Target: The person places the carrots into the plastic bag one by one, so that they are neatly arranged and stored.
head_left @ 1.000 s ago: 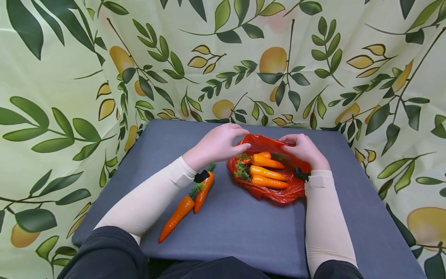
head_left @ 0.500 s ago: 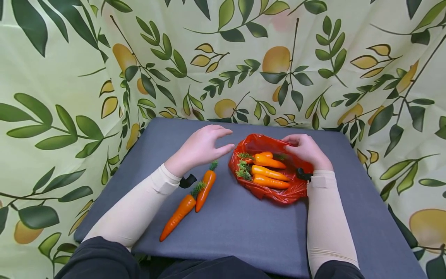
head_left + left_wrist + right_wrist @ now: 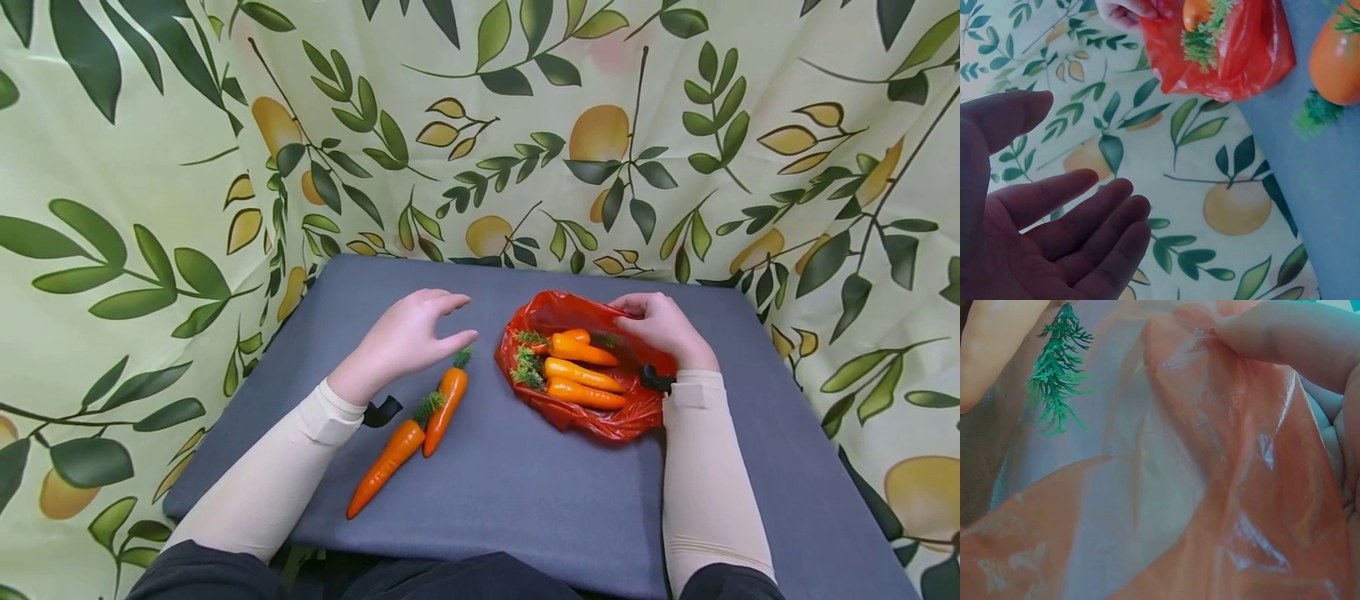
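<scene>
- Two loose carrots (image 3: 386, 468) (image 3: 446, 410) lay on the surface (image 3: 517, 492) near the left hand (image 3: 400, 339), its fingers relaxed, holding nothing
- They seemed light, stiff and slick, best held mid-body
- Both looked glossy orange and tapered, with feathery green tops (image 3: 430, 407)
- The right hand (image 3: 666, 329) pinched a thin red bag (image 3: 553, 310) holding more carrots (image 3: 583, 375)

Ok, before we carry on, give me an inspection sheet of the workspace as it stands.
Surface: grey-blue table, cloth-like top.
Job's things: red plastic bag, open, several carrots inside; two loose carrots lie on the table, left of the bag.
Clutter: nothing seen.
Left hand: holds nothing, thumb and fingers apart, short of the bag.
Right hand: grips the bag's rim.
Cables: nothing seen; a black device sits at each wrist.
Surroundings: leaf-and-fruit printed cloth behind the table and at both sides.
</scene>
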A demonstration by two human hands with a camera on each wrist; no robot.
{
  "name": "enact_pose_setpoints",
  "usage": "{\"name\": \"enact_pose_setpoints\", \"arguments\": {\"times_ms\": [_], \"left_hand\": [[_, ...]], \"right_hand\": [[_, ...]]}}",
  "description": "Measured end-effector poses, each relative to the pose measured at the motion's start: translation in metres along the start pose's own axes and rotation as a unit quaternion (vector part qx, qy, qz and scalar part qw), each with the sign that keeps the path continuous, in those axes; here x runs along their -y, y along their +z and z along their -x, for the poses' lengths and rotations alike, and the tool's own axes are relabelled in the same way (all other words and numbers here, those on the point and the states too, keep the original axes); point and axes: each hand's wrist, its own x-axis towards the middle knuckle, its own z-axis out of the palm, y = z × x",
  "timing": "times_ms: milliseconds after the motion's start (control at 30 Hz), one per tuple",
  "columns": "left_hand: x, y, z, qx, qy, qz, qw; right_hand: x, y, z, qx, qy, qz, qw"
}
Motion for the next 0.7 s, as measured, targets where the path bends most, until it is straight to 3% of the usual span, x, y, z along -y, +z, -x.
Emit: {"name": "enact_pose_setpoints", "arguments": {"times_ms": [200, 700], "left_hand": [[0.004, 0.002, 0.012, 0.002, -0.035, 0.001, 0.9994], [0.015, 0.028, 0.036, 0.017, -0.102, 0.025, 0.9943]], "right_hand": [[-0.004, 0.000, -0.001, 0.000, -0.005, -0.001, 1.000], [-0.003, 0.001, -0.001, 0.004, 0.000, -0.008, 1.000]]}}
